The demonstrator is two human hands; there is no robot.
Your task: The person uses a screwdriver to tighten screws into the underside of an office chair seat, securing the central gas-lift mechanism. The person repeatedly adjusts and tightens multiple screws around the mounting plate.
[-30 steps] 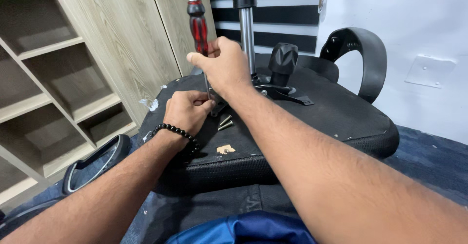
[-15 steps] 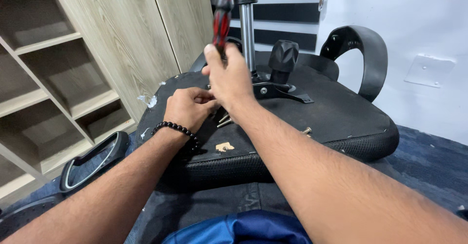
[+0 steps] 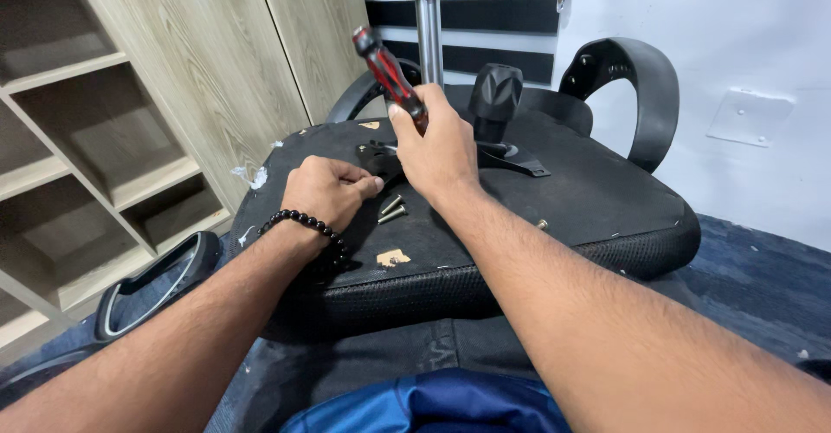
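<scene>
An upturned black office chair seat [image 3: 597, 203] lies in front of me with its underside up. My right hand [image 3: 441, 151] grips a red and black screwdriver [image 3: 388, 67] by the handle, tip down at the black metal bracket [image 3: 374, 156] on the seat. My left hand [image 3: 327, 190], with a black bead bracelet at the wrist, rests closed on the seat by the bracket's near edge. Two loose bolts [image 3: 391, 209] lie just in front of my right hand. The screwdriver's tip is hidden behind my hand.
A chrome gas-lift column [image 3: 429, 26] and a black knob lever [image 3: 493, 95] rise from the seat's mechanism. One armrest [image 3: 636, 82] curves up at the right; another armrest [image 3: 151, 281] lies on the floor at left. Wooden shelving [image 3: 104, 138] stands to the left.
The screwdriver's handle has tilted over to the left and my right hand has shifted slightly. My left hand stays by the bracket.
</scene>
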